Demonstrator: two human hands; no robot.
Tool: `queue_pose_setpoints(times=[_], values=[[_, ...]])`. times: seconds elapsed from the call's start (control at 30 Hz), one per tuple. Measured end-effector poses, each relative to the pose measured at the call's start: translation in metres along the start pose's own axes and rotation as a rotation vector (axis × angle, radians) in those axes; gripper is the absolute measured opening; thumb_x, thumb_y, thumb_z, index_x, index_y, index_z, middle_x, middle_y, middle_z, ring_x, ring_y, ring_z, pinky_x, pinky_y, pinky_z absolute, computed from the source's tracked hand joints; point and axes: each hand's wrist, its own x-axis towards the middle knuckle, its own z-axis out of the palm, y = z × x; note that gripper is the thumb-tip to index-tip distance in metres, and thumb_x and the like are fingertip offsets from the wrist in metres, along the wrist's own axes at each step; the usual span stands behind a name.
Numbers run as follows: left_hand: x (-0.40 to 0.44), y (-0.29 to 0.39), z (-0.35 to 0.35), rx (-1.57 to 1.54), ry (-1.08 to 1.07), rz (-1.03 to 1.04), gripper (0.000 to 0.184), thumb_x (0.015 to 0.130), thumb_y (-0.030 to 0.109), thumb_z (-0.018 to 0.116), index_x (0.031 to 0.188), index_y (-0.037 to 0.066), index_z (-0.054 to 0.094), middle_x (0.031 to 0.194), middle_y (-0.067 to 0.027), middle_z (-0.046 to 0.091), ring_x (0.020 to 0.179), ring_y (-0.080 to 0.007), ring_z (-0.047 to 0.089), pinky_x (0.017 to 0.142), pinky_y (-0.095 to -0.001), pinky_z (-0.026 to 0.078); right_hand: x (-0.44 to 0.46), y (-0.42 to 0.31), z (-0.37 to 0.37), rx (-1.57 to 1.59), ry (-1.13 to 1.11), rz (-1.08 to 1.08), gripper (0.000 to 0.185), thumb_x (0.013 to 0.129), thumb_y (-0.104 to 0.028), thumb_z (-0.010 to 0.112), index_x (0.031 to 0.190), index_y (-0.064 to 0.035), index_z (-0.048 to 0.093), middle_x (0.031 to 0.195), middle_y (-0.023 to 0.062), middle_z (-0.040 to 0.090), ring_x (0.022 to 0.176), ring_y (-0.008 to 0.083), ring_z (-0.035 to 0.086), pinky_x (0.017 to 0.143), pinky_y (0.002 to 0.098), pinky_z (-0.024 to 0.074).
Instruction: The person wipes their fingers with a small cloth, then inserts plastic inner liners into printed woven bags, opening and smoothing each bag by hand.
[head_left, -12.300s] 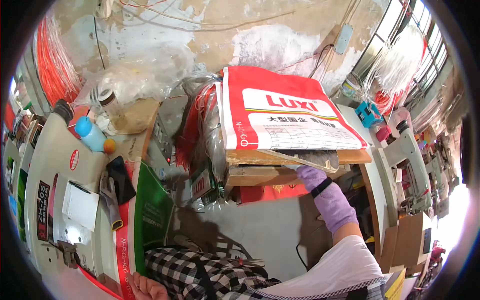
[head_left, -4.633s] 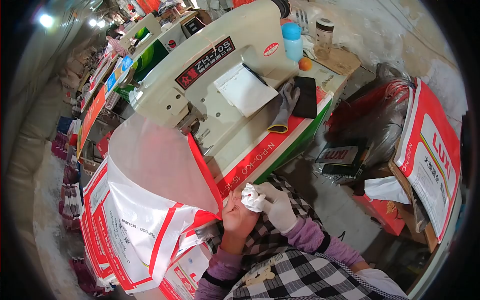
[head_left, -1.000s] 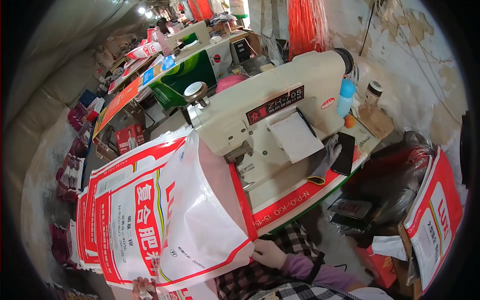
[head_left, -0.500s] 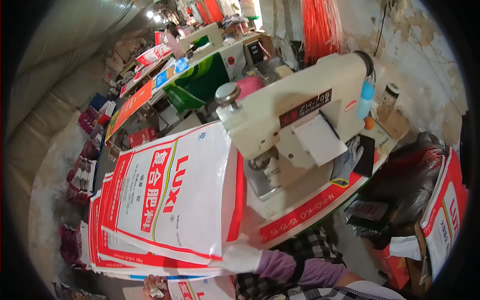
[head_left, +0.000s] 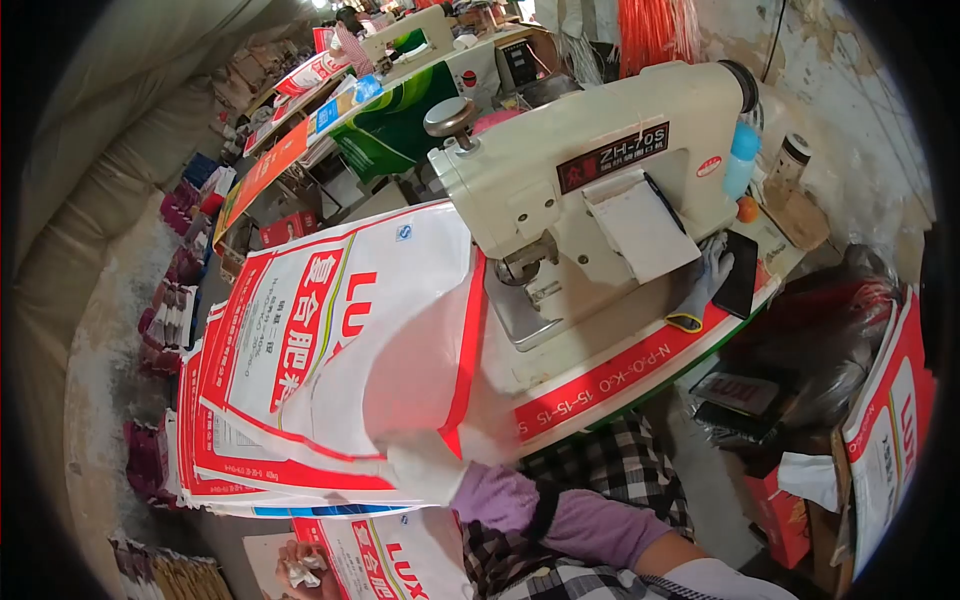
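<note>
My right hand (head_left: 428, 468), in a white glove and purple sleeve, is at the lower right corner of the top printed bag (head_left: 350, 330); motion blurs its fingers, and the bag's edge there is lifted. The bag lies on a stack of red and white bags beside the sewing machine (head_left: 600, 170). My bare left hand (head_left: 302, 568) is low in the frame, its fingers wrapped round a crumpled white wad (head_left: 306, 570), next to a lower printed bag (head_left: 385, 550).
A grey glove (head_left: 703, 290) and a black phone (head_left: 738, 275) lie on the machine table (head_left: 600, 400). Behind them stand a blue bottle (head_left: 740, 160) and a jar (head_left: 792, 158). More bags (head_left: 890, 430) stand at the right. A person (head_left: 350, 45) is at the far back.
My right hand has moved left and slightly up along the bag's edge, and the top bag's near corner has lifted and curled. My left hand still holds the wad.
</note>
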Motion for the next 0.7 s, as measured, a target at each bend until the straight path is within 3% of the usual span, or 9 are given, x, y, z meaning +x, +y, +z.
queue_pose_setpoints(times=[0.07,0.13,0.17,0.27,0.3,0.43,0.53,0.6,0.7], values=[[0.002,0.002,-0.004,0.021,0.013,0.006,0.017,0.09,0.022,0.06,0.093,0.009,0.05,0.089,-0.0035,0.049,0.087,-0.0176,0.051,0.094,-0.043,0.045,0.016,0.009,0.01,0.048,0.162,0.046,0.035,0.088,-0.033,0.064,0.074,-0.0014,0.066,0.08,0.0143,0.066,0.071,0.0345,0.064,0.067,0.0446,0.0509],[0.001,0.006,-0.006,0.041,0.023,0.003,0.018,0.09,0.023,0.06,0.095,0.008,0.052,0.091,-0.0046,0.051,0.088,-0.0188,0.052,0.094,-0.0436,0.045,0.035,-0.001,0.034,0.07,0.188,-0.326,0.037,0.089,-0.035,0.062,0.08,0.0007,0.067,0.091,0.016,0.066,0.088,0.0331,0.061,0.079,0.044,0.049],[0.002,0.008,-0.007,0.047,0.028,0.0,0.019,0.09,0.023,0.06,0.096,0.007,0.052,0.092,-0.0051,0.052,0.088,-0.0193,0.052,0.094,-0.0439,0.045,0.042,-0.006,0.043,0.149,0.07,-0.282,0.036,0.087,-0.034,0.065,0.086,0.0011,0.069,0.093,0.0168,0.065,0.1,0.0333,0.056,0.089,0.0437,0.0449],[0.005,0.009,-0.011,0.078,0.049,-0.003,0.022,0.09,0.024,0.06,0.1,0.006,0.054,0.095,-0.0067,0.054,0.09,-0.0211,0.054,0.094,-0.0447,0.046,0.042,-0.014,0.044,0.074,0.057,-0.308,0.036,0.085,-0.034,0.066,0.094,0.0011,0.07,0.097,0.0173,0.065,0.104,0.0349,0.054,0.096,0.0454,0.041],[0.006,0.009,-0.013,0.086,0.055,-0.004,0.023,0.09,0.025,0.06,0.101,0.005,0.055,0.096,-0.0072,0.055,0.091,-0.0217,0.054,0.094,-0.045,0.046,0.038,-0.011,0.051,0.137,0.236,-0.383,0.04,0.084,-0.035,0.066,0.1,0.0012,0.069,0.101,0.0173,0.066,0.105,0.0352,0.054,0.097,0.0462,0.0397],[0.01,0.009,-0.023,0.106,0.077,-0.02,0.028,0.09,0.026,0.059,0.105,0.003,0.057,0.099,-0.0094,0.059,0.093,-0.024,0.056,0.094,-0.0461,0.046,0.013,-0.027,0.075,-0.1,0.317,-0.452,0.037,0.082,-0.027,0.066,0.105,0.0009,0.069,0.101,0.0174,0.066,0.101,0.0349,0.056,0.097,0.0458,0.0392],[0.006,0.017,-0.033,0.117,0.082,-0.027,0.032,0.09,0.027,0.059,0.108,0.001,0.059,0.102,-0.011,0.062,0.094,-0.0257,0.057,0.094,-0.0469,0.047,0.01,-0.035,0.104,-0.282,0.043,-0.499,0.032,0.076,-0.017,0.065,0.101,0.0025,0.069,0.101,0.0178,0.065,0.102,0.0354,0.057,0.101,0.0438,0.0376],[0.001,0.025,-0.044,0.126,0.076,-0.021,0.034,0.09,0.028,0.059,0.11,0.0,0.06,0.104,-0.0121,0.063,0.095,-0.0269,0.058,0.094,-0.0475,0.047,0.004,-0.039,0.118,0.084,-0.411,-0.418,0.027,0.073,-0.012,0.062,0.095,0.0038,0.068,0.099,0.0156,0.066,0.101,0.0334,0.059,0.099,0.0443,0.0401],[-0.011,0.035,-0.029,0.211,0.168,0.026,0.039,0.089,0.03,0.058,0.112,-0.001,0.06,0.105,-0.0136,0.064,0.096,-0.0279,0.059,0.094,-0.0479,0.047,-0.032,-0.036,0.16,0.211,0.036,-0.515,0.023,0.075,-0.015,0.061,0.091,0.0006,0.066,0.087,0.0132,0.064,0.086,0.03,0.062,0.08,0.0426,0.047]])
